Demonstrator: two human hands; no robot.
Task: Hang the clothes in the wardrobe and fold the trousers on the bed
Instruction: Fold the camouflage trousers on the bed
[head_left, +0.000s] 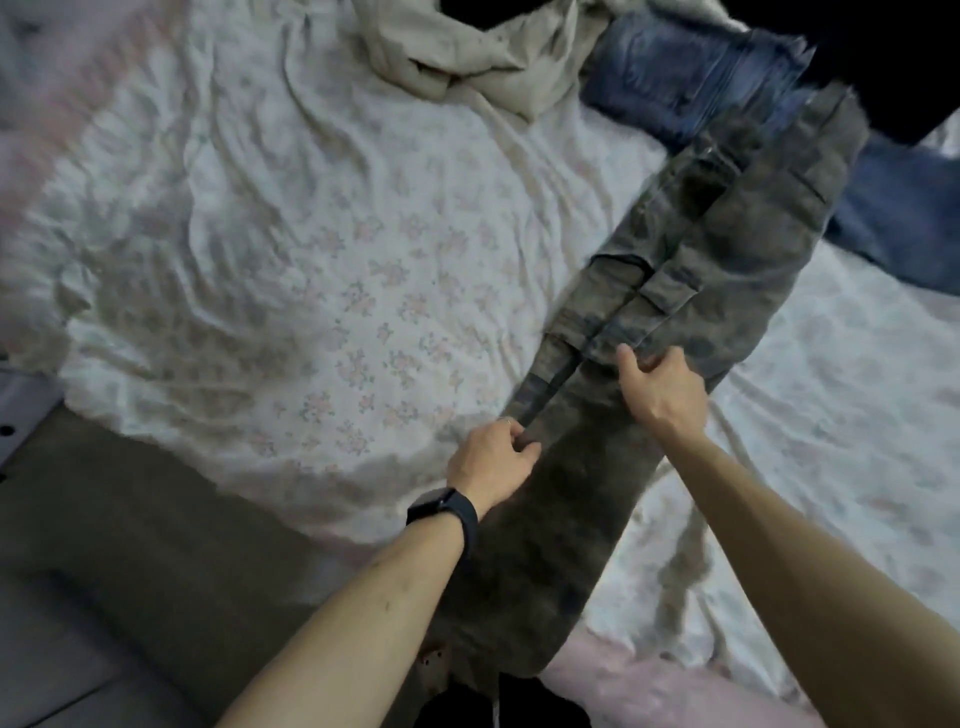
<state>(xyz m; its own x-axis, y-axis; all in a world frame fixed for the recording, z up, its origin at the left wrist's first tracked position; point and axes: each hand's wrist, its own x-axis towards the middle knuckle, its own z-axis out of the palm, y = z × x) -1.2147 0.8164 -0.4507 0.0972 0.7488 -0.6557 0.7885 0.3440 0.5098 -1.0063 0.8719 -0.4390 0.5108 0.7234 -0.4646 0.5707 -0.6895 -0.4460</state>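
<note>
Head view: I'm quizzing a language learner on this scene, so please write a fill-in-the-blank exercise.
1. The camouflage cargo trousers lie stretched out on the white ____-patterned bedsheet.
2. The black wristwatch sits on the ____ wrist.
3. The denim jeans at the trousers' far end are ____.
Missing words: floral; left; blue.

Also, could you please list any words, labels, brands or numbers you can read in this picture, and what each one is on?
None can be read.
The wristwatch face is dark and shows nothing.
The camouflage trousers, the jeans and the beige garment show no legible label; the view is blurred.
The bedsheet carries only a flower print.
</note>
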